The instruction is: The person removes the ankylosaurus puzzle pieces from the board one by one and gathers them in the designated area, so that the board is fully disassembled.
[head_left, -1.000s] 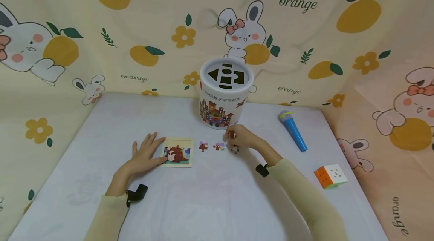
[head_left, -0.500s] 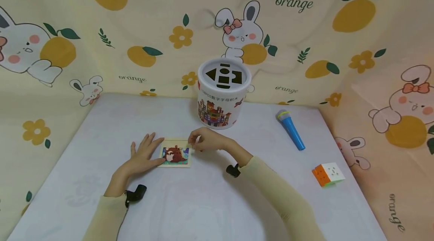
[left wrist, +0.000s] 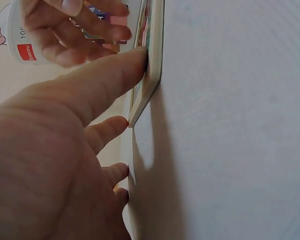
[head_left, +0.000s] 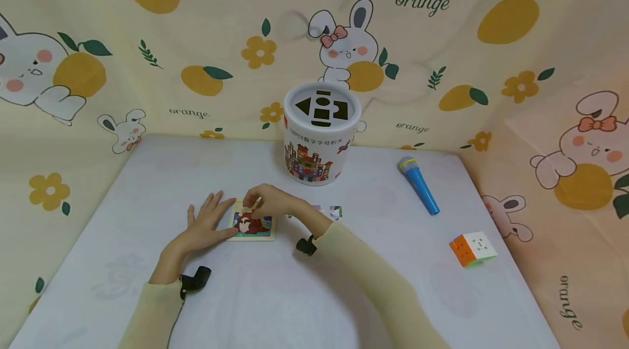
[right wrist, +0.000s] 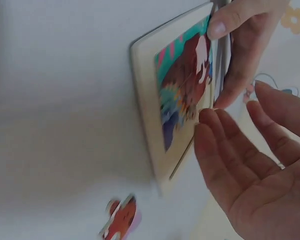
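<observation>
In the head view a small cream-framed picture puzzle (head_left: 265,238) shows a brown animal, with a bare strip along its far side. My left hand (head_left: 206,225) lies with fingers spread at its left, thumb resting on the frame's edge, as the left wrist view also shows. Over the puzzle's far side, my right hand (head_left: 271,200) reaches down with loosely bent fingers. Its fingertips (right wrist: 206,116) overlap the bare strip in the right wrist view, thumb apart and nothing showing between them. Loose puzzle pieces lie to the right, including a purple-green one (head_left: 336,212) and a red-brown one (right wrist: 121,220).
A white lidded bucket (head_left: 319,144) with shaped holes stands behind the puzzle. Farther right lie a blue toy microphone (head_left: 420,185) and an orange, white and green puzzle cube (head_left: 473,249) on the white table (head_left: 236,305). A patterned cloth (head_left: 216,27) hangs behind.
My right hand has moved left from the loose pieces to the puzzle's far side. The left hand keeps its place at the frame. The view has shifted slightly.
</observation>
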### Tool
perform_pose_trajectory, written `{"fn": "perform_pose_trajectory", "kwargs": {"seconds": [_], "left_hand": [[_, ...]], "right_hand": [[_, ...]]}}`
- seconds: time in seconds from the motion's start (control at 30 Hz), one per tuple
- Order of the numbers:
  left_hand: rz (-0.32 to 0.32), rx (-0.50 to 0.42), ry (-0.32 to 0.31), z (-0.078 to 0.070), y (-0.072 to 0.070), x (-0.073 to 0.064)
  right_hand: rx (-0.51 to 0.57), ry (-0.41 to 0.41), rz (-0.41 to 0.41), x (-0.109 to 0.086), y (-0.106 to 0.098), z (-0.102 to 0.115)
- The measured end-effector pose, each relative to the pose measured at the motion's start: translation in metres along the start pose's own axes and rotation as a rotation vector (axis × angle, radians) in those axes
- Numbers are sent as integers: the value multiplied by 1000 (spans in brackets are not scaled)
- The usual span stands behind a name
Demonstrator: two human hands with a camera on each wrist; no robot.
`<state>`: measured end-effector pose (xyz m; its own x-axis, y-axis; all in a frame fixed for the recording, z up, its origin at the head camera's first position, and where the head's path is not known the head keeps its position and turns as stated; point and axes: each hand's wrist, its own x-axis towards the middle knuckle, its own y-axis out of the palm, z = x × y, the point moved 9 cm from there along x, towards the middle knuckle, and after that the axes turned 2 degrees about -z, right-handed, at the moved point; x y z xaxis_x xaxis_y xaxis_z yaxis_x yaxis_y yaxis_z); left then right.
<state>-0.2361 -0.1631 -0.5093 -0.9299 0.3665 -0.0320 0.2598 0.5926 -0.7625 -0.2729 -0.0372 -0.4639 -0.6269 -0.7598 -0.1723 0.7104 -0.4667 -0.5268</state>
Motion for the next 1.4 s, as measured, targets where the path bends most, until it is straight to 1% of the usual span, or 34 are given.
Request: {"fn": "perform_pose_trajectory", "kwargs": {"seconds": [0.07, 0.27, 0.43, 0.53, 0.77, 0.93, 1.03, 1.23, 1.4], "left_hand": [[0, 0, -1, 1, 0, -1], [3, 3, -6, 0, -1, -1], [8, -12, -1, -1, -1, -1], [6, -8, 0, -2, -1, -1], [-3, -9, -1, -2, -1, -1], [5, -2, -8, 1, 0, 0], [4, -10, -1, 1, 0, 0], [6, -20, 3, 1, -1, 0], [4, -13, 0, 1, -1, 0]], "right_hand": [[15, 28, -8, 5, 3, 1], [111, 125, -50, 12, 9, -4], [192, 161, -92, 14, 13, -6], [223, 167, -103, 13, 16, -6], [210, 172, -159, 10, 14, -7], [171, 167, -191, 9, 12, -8], [154, 165, -210, 8, 11, -10], [208, 140, -192, 8, 13, -9], [176, 116, -170, 9, 15, -7]]}}
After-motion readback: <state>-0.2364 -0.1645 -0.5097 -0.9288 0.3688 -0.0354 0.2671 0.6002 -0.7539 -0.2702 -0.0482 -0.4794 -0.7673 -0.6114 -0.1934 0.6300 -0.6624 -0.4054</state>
